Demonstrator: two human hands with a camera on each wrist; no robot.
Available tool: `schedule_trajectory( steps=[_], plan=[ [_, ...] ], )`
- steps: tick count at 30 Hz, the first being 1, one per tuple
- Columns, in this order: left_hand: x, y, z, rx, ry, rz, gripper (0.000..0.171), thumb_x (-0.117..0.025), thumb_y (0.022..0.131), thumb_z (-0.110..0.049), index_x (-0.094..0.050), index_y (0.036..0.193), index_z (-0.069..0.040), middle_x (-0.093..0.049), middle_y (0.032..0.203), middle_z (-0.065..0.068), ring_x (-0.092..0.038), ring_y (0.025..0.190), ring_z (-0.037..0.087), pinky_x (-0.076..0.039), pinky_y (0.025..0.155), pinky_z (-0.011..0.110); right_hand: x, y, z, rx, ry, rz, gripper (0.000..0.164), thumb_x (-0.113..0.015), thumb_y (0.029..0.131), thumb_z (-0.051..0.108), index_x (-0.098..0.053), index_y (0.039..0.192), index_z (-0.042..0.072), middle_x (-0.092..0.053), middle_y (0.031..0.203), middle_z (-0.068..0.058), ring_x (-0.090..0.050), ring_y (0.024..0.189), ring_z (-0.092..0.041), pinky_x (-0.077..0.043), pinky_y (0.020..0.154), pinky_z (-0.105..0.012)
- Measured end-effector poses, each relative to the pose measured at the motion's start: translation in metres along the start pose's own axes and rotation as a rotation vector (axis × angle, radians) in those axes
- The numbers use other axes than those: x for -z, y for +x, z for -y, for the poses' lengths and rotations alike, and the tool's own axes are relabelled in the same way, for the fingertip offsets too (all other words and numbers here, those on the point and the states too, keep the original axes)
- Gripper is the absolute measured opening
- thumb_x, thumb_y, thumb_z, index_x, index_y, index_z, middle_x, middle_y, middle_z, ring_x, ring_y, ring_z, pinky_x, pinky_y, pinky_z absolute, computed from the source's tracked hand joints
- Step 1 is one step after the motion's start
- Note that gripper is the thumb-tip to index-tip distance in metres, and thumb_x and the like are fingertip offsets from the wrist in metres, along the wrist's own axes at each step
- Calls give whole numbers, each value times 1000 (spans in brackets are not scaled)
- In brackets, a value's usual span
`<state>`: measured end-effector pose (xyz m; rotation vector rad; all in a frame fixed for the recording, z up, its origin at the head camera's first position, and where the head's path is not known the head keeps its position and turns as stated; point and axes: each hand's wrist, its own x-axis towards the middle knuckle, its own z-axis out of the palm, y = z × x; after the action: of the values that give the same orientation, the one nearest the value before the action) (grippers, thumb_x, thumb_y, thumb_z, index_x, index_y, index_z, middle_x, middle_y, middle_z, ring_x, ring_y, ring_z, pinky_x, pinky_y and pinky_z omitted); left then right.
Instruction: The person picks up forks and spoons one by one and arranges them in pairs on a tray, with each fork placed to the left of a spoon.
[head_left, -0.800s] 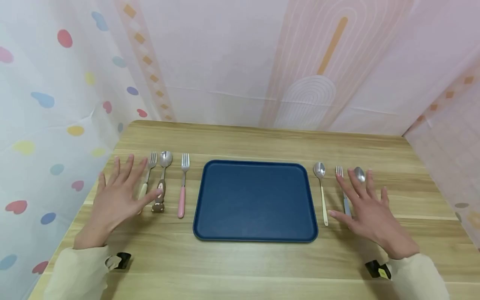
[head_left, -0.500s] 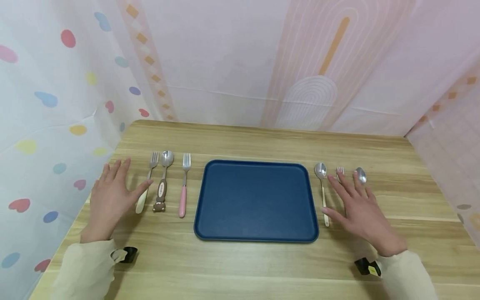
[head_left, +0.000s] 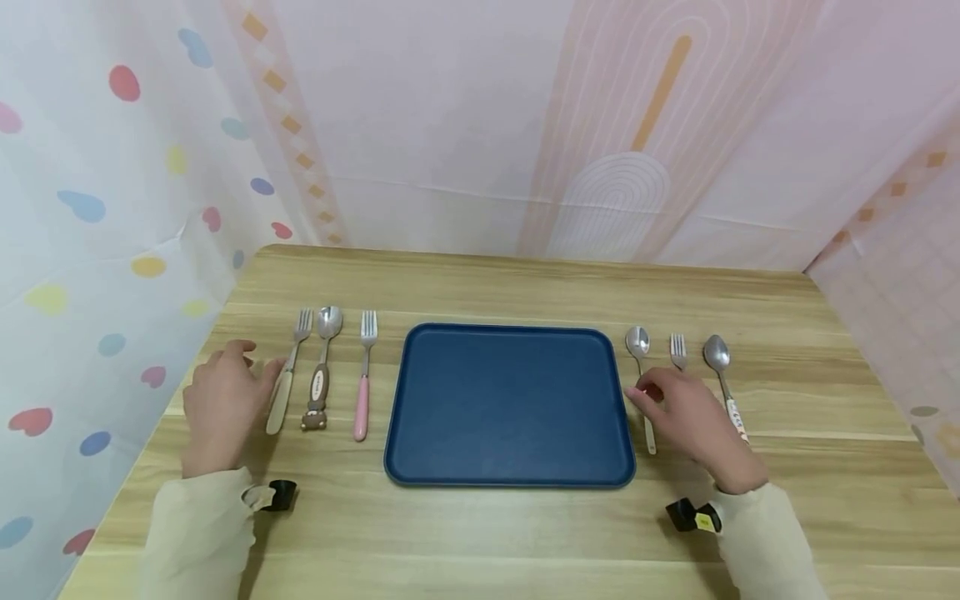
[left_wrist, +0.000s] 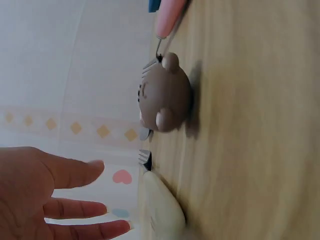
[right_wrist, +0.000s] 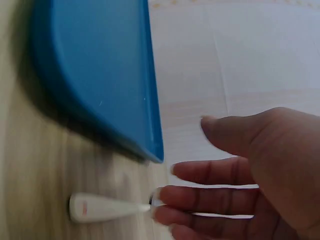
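**Your left hand (head_left: 221, 404) and right hand (head_left: 693, 425) are both loose over the table (head_left: 480, 542)**

Closest to you are your cream sleeves (head_left: 198, 533), one behind each hand. A small black thing (head_left: 282, 495) sits by the inner side of your left wrist, and a black thing with a yellow tag (head_left: 684, 515) sits by your right wrist.

Your left hand has its thumb apart from its fingers, and the fingers are a bit bent. Just to the right of it lies the cream fork (head_left: 281, 402); the left wrist view shows a gap between them. Going on to the right from that hand come the bear spoon (head_left: 318, 387) and then the pink fork (head_left: 362, 408).

Your right hand also has its thumb away from its softly bent fingers. It is over part of the cream spoon (head_left: 637, 340); I can't tell if your fingertips touch it. Your thumb is near the edge of the blue tray (head_left: 510, 408), which lies flat between your hands. The small fork (head_left: 678, 350) pokes out past your fingers, its handle hidden. To the right of that hand is the white spoon (head_left: 717, 354), with marks on its handle.

Far past both hands hangs a pale cloth (head_left: 435, 125).
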<state>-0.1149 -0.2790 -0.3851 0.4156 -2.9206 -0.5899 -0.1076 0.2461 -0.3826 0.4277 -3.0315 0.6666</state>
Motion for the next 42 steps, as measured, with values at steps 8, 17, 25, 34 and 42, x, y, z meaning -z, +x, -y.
schedule_trajectory(
  steps=[8,17,25,34,42],
  plan=[
    [-5,2,3,89,-72,131,57,-49,92,-41,-43,117,10,-59,89,26,-57,69,34,-42,52,41,-7,9,4,-67,14,106,27,-53,93,32,-62,84,8,-49,56,2,-43,49,-11,-38,47,-29],
    [-17,5,1,59,-67,249,49,-50,92,-43,-43,102,4,-55,79,21,-51,61,27,-40,48,34,-23,9,8,-86,-54,124,28,-54,93,25,-57,69,11,-45,49,2,-42,43,-11,-36,42,-27],
    [-18,4,3,-9,-44,245,36,-48,94,-36,-42,92,0,-50,70,14,-48,58,25,-37,46,34,-32,10,10,-80,-135,79,36,-52,92,21,-48,57,14,-42,49,1,-41,43,-12,-35,40,-27],
    [-19,5,6,-114,-32,225,28,-45,96,-28,-42,85,-2,-45,63,8,-44,56,23,-33,46,32,-35,11,8,-80,-167,42,39,-52,91,21,-44,53,15,-40,47,1,-39,41,-12,-33,38,-27],
    [-18,5,6,-116,-19,286,23,-38,95,-23,-44,85,-4,-46,62,7,-45,54,22,-33,44,32,-35,11,10,-82,-174,41,39,-52,91,20,-44,53,15,-40,47,0,-40,41,-13,-33,39,-28]
  ],
)
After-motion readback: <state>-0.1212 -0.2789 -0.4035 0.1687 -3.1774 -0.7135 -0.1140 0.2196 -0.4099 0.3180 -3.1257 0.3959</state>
